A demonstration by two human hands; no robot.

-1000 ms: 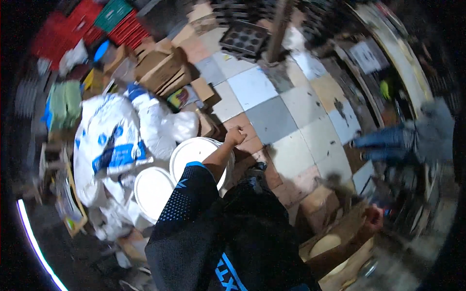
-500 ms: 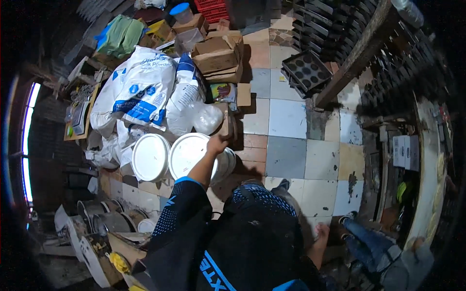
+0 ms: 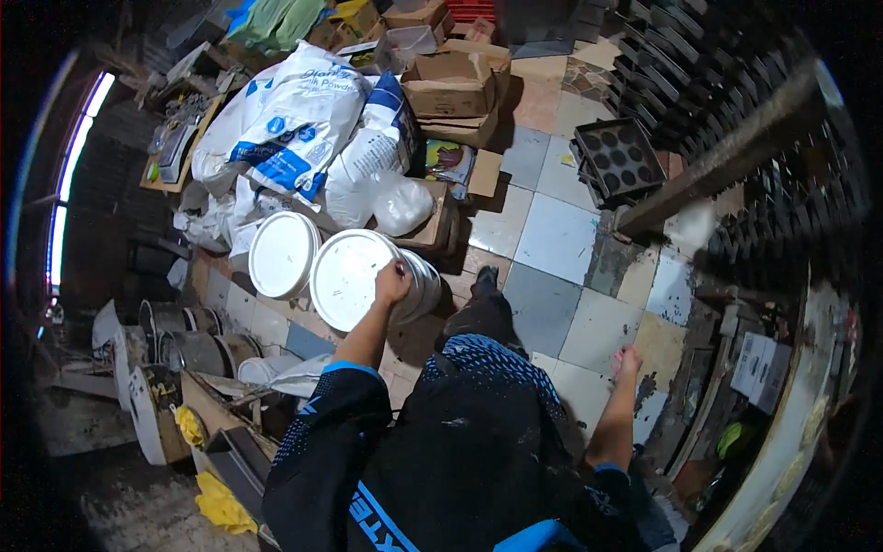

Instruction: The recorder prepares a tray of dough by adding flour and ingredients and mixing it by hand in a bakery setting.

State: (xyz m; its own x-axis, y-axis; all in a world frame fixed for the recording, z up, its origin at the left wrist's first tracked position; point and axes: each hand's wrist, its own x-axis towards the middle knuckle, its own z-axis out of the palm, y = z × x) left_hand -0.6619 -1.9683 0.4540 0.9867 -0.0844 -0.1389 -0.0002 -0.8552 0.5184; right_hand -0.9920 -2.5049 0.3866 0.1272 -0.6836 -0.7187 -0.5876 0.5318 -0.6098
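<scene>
My left hand (image 3: 394, 283) is loosely closed in front of the right side of a white round lid, and no object shows in it. Whether it touches the lid cannot be told. The lid tops a white bucket (image 3: 354, 276); a second lidded white bucket (image 3: 279, 250) stands just left of it. Out to the right, above the tiles, hangs my right hand (image 3: 627, 362), fingers curled in with nothing visible in them.
White-and-blue sacks (image 3: 294, 124) are piled behind the buckets, beside an open cardboard box (image 3: 451, 87). A dark tray with round cups (image 3: 618, 158) lies near a slanting wooden post (image 3: 717, 156). Metal pans (image 3: 193, 350) sit at lower left. A tiled floor (image 3: 556, 239) runs ahead.
The view has shifted and turned, and a foot has stepped forward onto the tiles. My right arm has swung forward. A person at the lower right has mostly gone out of sight.
</scene>
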